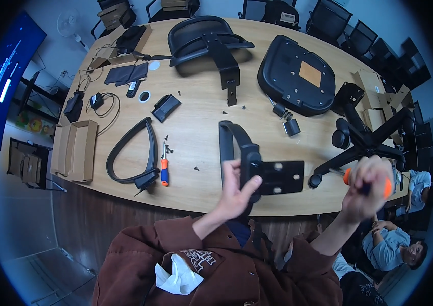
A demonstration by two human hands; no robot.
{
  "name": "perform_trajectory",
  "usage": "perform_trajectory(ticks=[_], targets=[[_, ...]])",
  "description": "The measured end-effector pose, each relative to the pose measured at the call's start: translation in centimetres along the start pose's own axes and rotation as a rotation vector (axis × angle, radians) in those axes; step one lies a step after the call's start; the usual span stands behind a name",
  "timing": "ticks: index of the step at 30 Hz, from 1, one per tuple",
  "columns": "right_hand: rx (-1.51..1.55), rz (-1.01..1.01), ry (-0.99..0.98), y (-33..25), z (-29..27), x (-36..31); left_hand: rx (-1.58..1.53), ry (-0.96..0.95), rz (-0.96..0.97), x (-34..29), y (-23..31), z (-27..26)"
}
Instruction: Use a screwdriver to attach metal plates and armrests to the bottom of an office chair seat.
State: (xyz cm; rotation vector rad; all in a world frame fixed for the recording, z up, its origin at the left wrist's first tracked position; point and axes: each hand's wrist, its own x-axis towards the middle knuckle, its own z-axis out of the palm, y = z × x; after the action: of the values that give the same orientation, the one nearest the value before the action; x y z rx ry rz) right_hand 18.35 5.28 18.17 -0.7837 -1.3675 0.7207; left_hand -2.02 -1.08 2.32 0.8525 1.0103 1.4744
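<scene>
My left hand (pixel 235 196) is closed around a black chair armrest (pixel 245 138) with a flat slotted mounting plate (pixel 283 177) on its right side. It is held up at the near edge of the table. To the right, my raised right hand (pixel 365 189) grips a screwdriver (pixel 387 187); its orange handle shows on both sides of the blurred fist. A second black armrest (pixel 111 159) lies at the left. Beside it rests another screwdriver (pixel 164 172) with an orange and blue handle, and several small dark screws (pixel 169 150) lie close by.
The wooden table (pixel 196 137) carries a chair backrest (pixel 196 41), an upturned black seat (pixel 287 76) and a wheeled chair base (pixel 366 140). A cardboard box (pixel 76 150) stands on the left. Cables (pixel 107 104) lie near it. People (pixel 387 245) sit at the lower right.
</scene>
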Motion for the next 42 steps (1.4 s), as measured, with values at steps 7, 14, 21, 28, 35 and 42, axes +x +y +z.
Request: perform_trajectory(ticks=[7, 14, 21, 28, 35, 42], targets=[[-0.728, 0.532, -0.524, 19.0, 2.5, -8.2, -0.212, 0.051, -0.101, 2.2, 6.2, -7.3], [-0.771, 0.538, -0.980, 26.0, 14.5, -16.4, -0.244, 0.275, 0.004, 1.1, 7.7, -12.4], [-0.678, 0.405, -0.993, 29.4, 18.0, -18.6, -0.281, 0.315, 0.010, -0.5, 8.3, -15.7], [-0.648, 0.124, -0.900, 33.0, 21.6, -24.0, -0.342, 0.332, -0.011, -1.0, 7.6, -14.9], [-0.537, 0.230, -0.864, 28.6, 24.5, -20.9, -0.358, 0.317, -0.034, -0.8, 7.5, -13.6], [-0.469, 0.351, -0.783, 26.5, 15.5, -15.2, -0.422, 0.280, -0.040, -0.2, 6.9, -12.3]])
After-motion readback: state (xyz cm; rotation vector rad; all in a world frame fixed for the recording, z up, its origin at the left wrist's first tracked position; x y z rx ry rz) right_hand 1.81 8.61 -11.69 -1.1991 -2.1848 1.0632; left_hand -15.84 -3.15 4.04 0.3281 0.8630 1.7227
